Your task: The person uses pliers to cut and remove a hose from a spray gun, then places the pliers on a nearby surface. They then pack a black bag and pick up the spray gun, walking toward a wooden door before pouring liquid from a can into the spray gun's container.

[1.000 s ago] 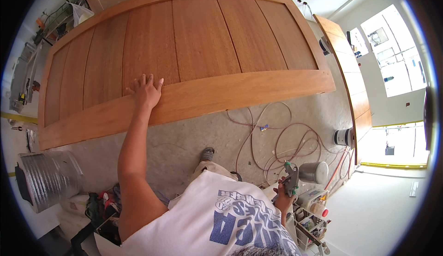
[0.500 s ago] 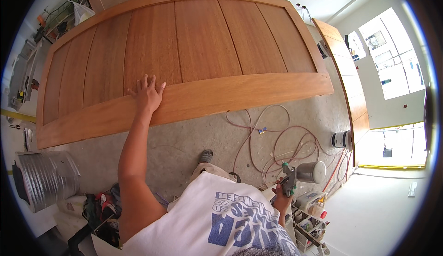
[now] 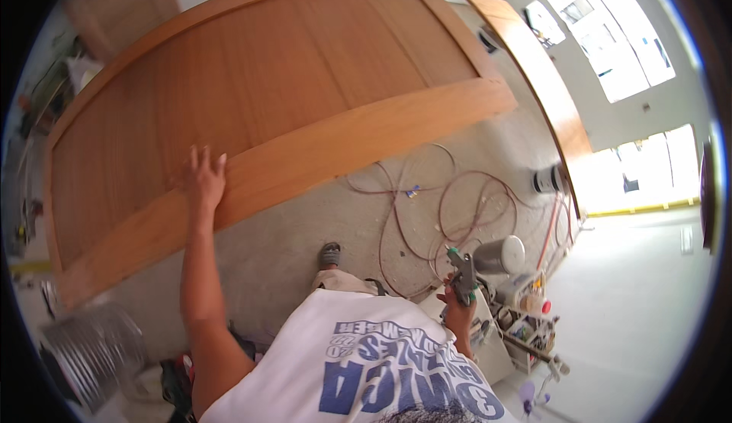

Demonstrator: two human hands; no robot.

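Observation:
A large reddish-brown wooden door (image 3: 267, 72) lies flat in front of me, with a raised frame around grooved boards. My left hand (image 3: 203, 181) rests on its near frame rail, fingers spread and reaching onto the panel. Low on the right, my right hand (image 3: 455, 306) is wrapped round the handle of a spray gun (image 3: 462, 274). A silver paint cup (image 3: 499, 255) is attached to the gun, which is held away from the door. My right fingers are partly hidden by the gun's body.
A thin hose (image 3: 396, 232) lies in loops on the concrete floor (image 3: 282, 255). A second wooden panel (image 3: 534, 80) stands to the right beside a bucket (image 3: 547, 180). A roll of silver foil (image 3: 95, 354) is at lower left. A rack of bottles (image 3: 530, 308) stands by my right hand.
The whole view has turned, so the door now slants more steeply. My left hand stays on the near rail, with its place along it little changed. The spray gun remains in my right hand.

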